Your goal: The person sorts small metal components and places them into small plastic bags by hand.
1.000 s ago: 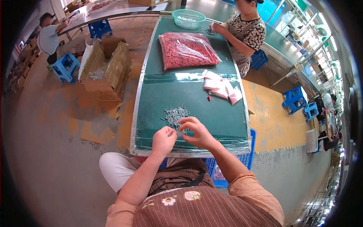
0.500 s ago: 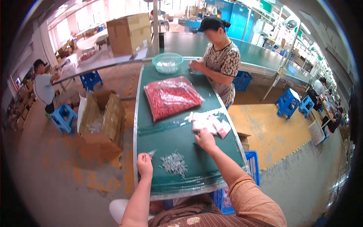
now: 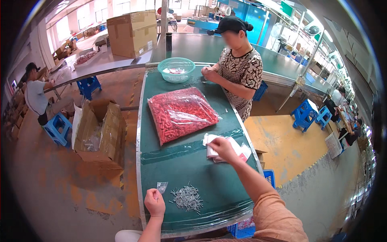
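My left hand (image 3: 155, 203) is closed on a small clear plastic bag (image 3: 162, 187) near the table's left edge; I cannot make out what is in the bag. To its right lies a loose heap of grey screws (image 3: 187, 198) on the green table (image 3: 173, 169). My right hand (image 3: 223, 147) reaches over a pile of flat white and pink plastic packets (image 3: 242, 153), fingers bent down at its left end. Whether those fingers grip a packet is hidden. Beyond sits a large clear bag full of red plugs (image 3: 181, 117).
A co-worker (image 3: 242, 60) stands at the far right, both hands together over the table near a green basket (image 3: 176, 69) holding small packets. An open cardboard box (image 3: 100, 133) stands on the floor at left. Blue crates (image 3: 244, 229) sit under the table's right edge.
My right hand has drawn up and curled over the packet pile's left end. My left hand still holds the small bag, now lower in the view. The whole view has shifted.
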Tool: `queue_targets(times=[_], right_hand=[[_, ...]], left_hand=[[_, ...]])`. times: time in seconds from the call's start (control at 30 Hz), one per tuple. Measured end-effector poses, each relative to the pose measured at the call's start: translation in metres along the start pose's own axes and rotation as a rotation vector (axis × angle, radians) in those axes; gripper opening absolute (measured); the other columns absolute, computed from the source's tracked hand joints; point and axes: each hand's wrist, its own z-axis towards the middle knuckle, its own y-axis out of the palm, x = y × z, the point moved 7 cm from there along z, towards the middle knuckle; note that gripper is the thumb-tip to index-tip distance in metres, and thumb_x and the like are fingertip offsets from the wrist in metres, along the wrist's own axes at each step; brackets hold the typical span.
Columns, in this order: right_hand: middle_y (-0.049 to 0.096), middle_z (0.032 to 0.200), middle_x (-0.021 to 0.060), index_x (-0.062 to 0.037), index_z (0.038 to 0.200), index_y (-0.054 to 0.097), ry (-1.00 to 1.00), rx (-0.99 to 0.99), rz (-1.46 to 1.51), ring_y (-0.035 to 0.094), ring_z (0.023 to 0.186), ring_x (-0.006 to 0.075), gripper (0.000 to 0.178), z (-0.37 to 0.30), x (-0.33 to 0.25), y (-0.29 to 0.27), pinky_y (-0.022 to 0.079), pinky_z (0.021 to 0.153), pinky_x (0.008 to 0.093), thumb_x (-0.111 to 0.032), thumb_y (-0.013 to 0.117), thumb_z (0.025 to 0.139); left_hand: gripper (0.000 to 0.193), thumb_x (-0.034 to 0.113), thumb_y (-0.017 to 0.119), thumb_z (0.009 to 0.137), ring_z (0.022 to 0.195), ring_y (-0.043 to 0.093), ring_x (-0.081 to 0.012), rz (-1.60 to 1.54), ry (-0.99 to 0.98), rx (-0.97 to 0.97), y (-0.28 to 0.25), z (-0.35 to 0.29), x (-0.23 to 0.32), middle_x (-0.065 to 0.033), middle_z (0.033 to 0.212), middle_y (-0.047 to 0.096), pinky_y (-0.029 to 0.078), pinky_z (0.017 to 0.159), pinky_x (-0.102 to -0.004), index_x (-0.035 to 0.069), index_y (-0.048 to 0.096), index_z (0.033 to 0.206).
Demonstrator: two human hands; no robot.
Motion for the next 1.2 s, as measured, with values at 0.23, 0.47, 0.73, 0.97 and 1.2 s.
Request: queue_targets(times=[0.23, 0.47, 0.73, 0.97, 1.2], right_hand=[[0.067, 0.074, 0.013, 0.0014, 0.086, 0.067, -0.107, 0.342, 0.051, 0.064, 0.068, 0.0188, 0.019, 0.192, 0.021, -0.025, 0.049, 0.063, 0.0311, -0.016, 0.064, 0.078], [0.065, 0.069, 0.0053, -0.0009, 0.088, 0.069, 0.017, 0.229, -0.266, 0.059, 0.062, 0.0156, 0.018, 0.269, 0.061, 0.027, 0.047, 0.058, 0.0332, -0.013, 0.067, 0.075], [0.066, 0.088, 0.0118, -0.0015, 0.099, 0.067, 0.007, -0.337, -0.239, 0.061, 0.081, 0.022, 0.038, 0.288, 0.039, 0.097, 0.048, 0.073, 0.0376, -0.027, 0.073, 0.071], [0.052, 0.12, 0.0222, -0.003, 0.116, 0.056, -0.337, -0.351, -0.647, 0.048, 0.114, 0.0403, 0.063, 0.241, -0.006, 0.11, 0.041, 0.096, 0.0451, -0.05, 0.064, 0.075], [0.062, 0.098, 0.0197, -0.0035, 0.097, 0.065, -0.272, -0.244, -0.455, 0.06, 0.093, 0.0384, 0.036, 0.248, -0.01, 0.117, 0.049, 0.083, 0.0435, -0.033, 0.063, 0.077]], left_hand=[[0.008, 0.002, 0.059, 0.076, 0.058, 0.052, -0.0262, 0.055, 0.032, -0.033, 0.0, -0.004, 0.005, -0.0095, 0.064, 0.05, 0.042, 0.054, -0.0351, 0.004, 0.054, 0.082], [0.011, 0.003, 0.062, 0.072, 0.059, 0.056, -0.0286, 0.08, -0.081, -0.107, 0.005, -0.013, 0.005, -0.0099, 0.067, 0.055, 0.044, 0.054, -0.0375, 0.005, 0.055, 0.081], [0.01, 0.011, 0.061, 0.083, 0.075, 0.06, -0.0367, 0.185, -0.139, -0.124, 0.0, -0.013, 0.011, -0.0164, 0.08, 0.062, 0.048, 0.068, -0.0426, 0.004, 0.059, 0.09], [0.009, 0.005, 0.063, 0.075, 0.057, 0.054, -0.0272, 0.187, -0.015, -0.052, -0.002, -0.009, 0.017, -0.0088, 0.063, 0.052, 0.043, 0.055, -0.0362, 0.005, 0.056, 0.081], [0.01, 0.003, 0.062, 0.071, 0.059, 0.056, -0.0286, 0.178, -0.008, -0.075, -0.001, -0.007, 0.012, -0.0093, 0.066, 0.054, 0.045, 0.054, -0.0369, 0.005, 0.056, 0.079]])
